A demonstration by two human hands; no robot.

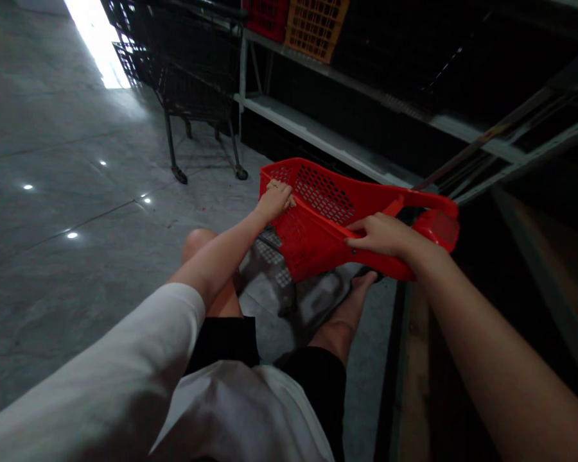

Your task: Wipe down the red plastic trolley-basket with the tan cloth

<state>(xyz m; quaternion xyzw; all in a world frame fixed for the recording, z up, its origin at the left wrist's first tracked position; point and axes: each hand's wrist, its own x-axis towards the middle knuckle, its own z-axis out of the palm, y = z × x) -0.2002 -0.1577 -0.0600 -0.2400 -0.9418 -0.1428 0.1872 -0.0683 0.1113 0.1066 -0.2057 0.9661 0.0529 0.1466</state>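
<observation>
A red plastic shopping basket (318, 240) with perforated sides lies tilted in front of my knees, above the floor. My left hand (275, 200) is closed on a crumpled beige cloth (272, 185) and presses it against the basket's far-left rim. At the near side, my right hand (380, 234) grips the basket's edge, thumb and fingers around it. The basket's thick red handle end (438, 228) sticks out to the right, beyond my right wrist. Part of the basket's underside is in shadow.
A dark shopping cart (192, 83) on wheels stands at the upper left. Behind the basket runs a metal shelf rack (318, 144), with a yellow crate (316, 29) and a red crate (266, 18) on it. A wooden board (415, 372) lies at the right by my foot.
</observation>
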